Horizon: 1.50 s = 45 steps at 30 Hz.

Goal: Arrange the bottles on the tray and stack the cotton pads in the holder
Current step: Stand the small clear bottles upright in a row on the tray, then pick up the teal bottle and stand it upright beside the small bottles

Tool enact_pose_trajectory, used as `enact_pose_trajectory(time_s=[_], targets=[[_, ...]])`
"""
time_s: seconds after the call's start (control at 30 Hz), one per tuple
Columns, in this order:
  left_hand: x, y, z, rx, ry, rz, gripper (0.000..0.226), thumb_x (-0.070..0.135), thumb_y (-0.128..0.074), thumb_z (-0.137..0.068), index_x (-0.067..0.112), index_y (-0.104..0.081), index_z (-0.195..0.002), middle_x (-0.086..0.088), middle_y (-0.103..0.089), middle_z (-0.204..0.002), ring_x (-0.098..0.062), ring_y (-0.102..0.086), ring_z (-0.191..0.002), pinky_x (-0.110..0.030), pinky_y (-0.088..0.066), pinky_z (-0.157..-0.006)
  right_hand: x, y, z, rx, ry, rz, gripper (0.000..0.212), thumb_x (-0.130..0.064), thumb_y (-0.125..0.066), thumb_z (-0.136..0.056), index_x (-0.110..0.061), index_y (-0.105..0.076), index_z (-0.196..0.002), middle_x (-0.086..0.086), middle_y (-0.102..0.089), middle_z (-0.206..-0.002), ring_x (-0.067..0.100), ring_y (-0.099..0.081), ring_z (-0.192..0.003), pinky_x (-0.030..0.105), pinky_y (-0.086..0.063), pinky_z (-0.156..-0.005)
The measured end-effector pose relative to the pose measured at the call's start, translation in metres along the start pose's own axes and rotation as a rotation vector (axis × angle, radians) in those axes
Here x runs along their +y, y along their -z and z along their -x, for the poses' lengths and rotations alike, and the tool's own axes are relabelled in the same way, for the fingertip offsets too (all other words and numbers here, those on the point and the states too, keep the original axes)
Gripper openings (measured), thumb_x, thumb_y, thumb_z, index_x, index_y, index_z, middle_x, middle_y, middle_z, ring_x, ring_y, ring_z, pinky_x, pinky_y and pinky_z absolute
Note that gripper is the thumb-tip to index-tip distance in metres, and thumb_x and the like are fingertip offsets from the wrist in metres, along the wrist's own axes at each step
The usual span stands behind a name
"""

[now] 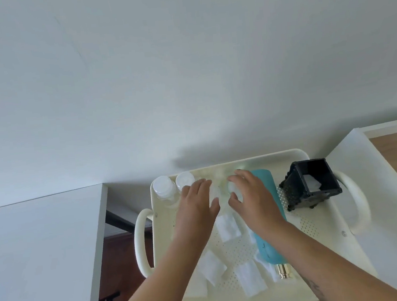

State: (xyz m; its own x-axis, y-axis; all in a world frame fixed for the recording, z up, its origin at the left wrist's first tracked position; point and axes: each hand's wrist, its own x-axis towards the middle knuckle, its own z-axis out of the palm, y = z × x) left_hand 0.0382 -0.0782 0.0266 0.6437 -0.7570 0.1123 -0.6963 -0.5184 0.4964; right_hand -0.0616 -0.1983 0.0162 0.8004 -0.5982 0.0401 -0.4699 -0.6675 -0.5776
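- Wall: plain white, beyond both hands, taking up most of the view.
- Tray: cream, perforated, with a loop handle at each end. It lies under both hands.
- White cabinets: one left of the left hand, one right of the right hand.
- Teal bottle: on its side on the tray, passing under the right wrist. Its metal neck points toward the person.
- Left hand: palm down over the tray with fingers straight and together, holding nothing. Its fingertips are just beside the nearer capped bottle.
- Right hand: thumb and fingers curl round a small clear bottle. This area is blurred, so the firmness of the grip cannot be judged.
- Holder: black, square-mouthed, tilted, on the tray to the right of the right hand and apart from it. One white pad sits inside.
- Capped bottles: two clear ones with white caps stand upright at the tray's far-left corner. One is at the left hand's fingertips, the other further left.
- Cotton pads: several white squares lie loose on the tray between and under the forearms, nearer the person than both hands.
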Motion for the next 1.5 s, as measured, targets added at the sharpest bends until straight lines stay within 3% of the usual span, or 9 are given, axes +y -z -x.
enact_pose_trajectory(time_s=[0.13,0.37,0.57,1.07,1.27,1.5], targets=[[0.0,0.003,-0.026,-0.092,-0.055,-0.082,0.042,0.022,-0.064,-0.089,0.008,-0.058,-0.128,-0.006,-0.061,-0.13,-0.03,-0.052,-0.115,-0.037,-0.04,-0.097,0.01,0.002,-0.013,-0.015,0.046,-0.081,0.039,-0.02,-0.059,-0.092,-0.018,-0.054,-0.131,-0.001,-0.046,-0.14,0.016,-0.047,-0.126,0.016,-0.033,-0.092],[-0.009,0.009,-0.033,-0.097,-0.128,-0.277,0.048,0.04,-0.062,-0.088,0.026,-0.051,-0.133,0.012,-0.054,-0.137,-0.016,-0.043,-0.127,-0.039,-0.017,-0.105,0.023,0.001,-0.025,-0.126,0.048,-0.092,0.052,-0.024,-0.052,-0.097,-0.033,-0.035,-0.145,-0.007,-0.027,-0.156,0.011,-0.035,-0.137,0.021,-0.035,-0.101],[-0.019,0.015,-0.041,-0.164,-0.119,-0.261,0.054,0.046,-0.061,-0.088,0.031,-0.046,-0.137,0.013,-0.055,-0.136,-0.015,-0.036,-0.133,-0.042,-0.018,-0.108,0.026,-0.002,-0.023,-0.111,0.034,-0.17,0.052,-0.023,-0.053,-0.097,-0.034,-0.035,-0.144,-0.01,-0.032,-0.152,0.005,-0.033,-0.137,0.014,-0.026,-0.102],[-0.022,0.01,-0.055,-0.166,-0.067,-0.181,0.054,0.038,-0.06,-0.091,0.029,-0.04,-0.141,0.011,-0.05,-0.141,-0.017,-0.039,-0.131,-0.042,-0.021,-0.108,0.03,-0.01,-0.035,-0.066,0.018,-0.228,0.05,-0.02,-0.055,-0.096,-0.031,-0.039,-0.142,-0.009,-0.036,-0.149,0.006,-0.034,-0.136,0.021,-0.03,-0.11],[-0.024,0.009,-0.049,-0.145,-0.074,-0.17,0.053,0.04,-0.057,-0.093,0.029,-0.04,-0.142,0.013,-0.047,-0.143,-0.014,-0.039,-0.13,-0.039,-0.019,-0.11,0.027,-0.011,-0.029,-0.062,0.005,-0.237,0.052,-0.022,-0.054,-0.096,-0.035,-0.036,-0.143,-0.012,-0.032,-0.152,0.002,-0.029,-0.138,0.012,-0.023,-0.105],[-0.014,0.005,-0.041,-0.121,-0.099,-0.18,0.053,0.042,-0.055,-0.092,0.028,-0.042,-0.141,0.01,-0.043,-0.148,-0.016,-0.034,-0.137,-0.04,-0.019,-0.112,0.02,0.002,-0.002,0.012,-0.032,-0.259,0.054,-0.026,-0.055,-0.096,-0.031,-0.034,-0.145,-0.011,-0.033,-0.151,0.0,-0.026,-0.139,0.015,-0.022,-0.111]])
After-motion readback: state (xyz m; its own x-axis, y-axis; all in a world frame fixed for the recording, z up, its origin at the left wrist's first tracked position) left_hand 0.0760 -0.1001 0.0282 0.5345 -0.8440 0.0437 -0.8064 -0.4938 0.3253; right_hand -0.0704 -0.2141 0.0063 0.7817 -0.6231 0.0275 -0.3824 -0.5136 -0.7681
